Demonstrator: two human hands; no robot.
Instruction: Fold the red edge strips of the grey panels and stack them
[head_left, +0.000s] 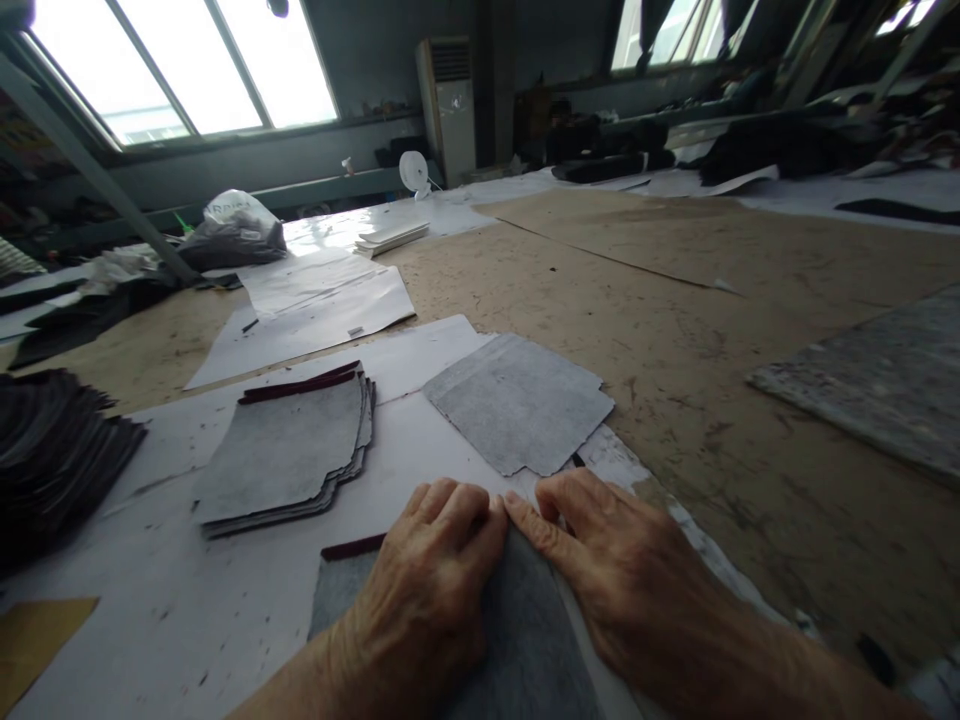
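Maroon-edged grey piece pressed down under two close-set hands

At the far left of the frame, a tall stack of dark pieces [64, 465] is set apart at the side, which seems to leave the middle free for handling. A tan sheet [37, 645] is seen in the lower left corner. Left of centre, a small stack of grey pieces [277, 455] is laid on white paper [180, 610], its maroon edges all turned the same way, perhaps so that the pieces are kept in order.

At the lower centre, the grey piece [532, 625] is held flat, partly covered by the left hand [431, 590]. The left grip is curled inward, with the thumb tip at the upper edge; whether material is pinched or only pressed cannot be told. Just above, a loose grey sheet [525, 400] is spread singly, clear of the small stack.

To the right, the piece's side is met by the right hand [630, 560]; its fingers are bent and its thumb is pointed at the other thumb, apparently for steady pressure at one spot. What is held in this grip cannot be told. At the right, a speckled grey slab [877, 380] is rested on the brown-covered counter [690, 330].
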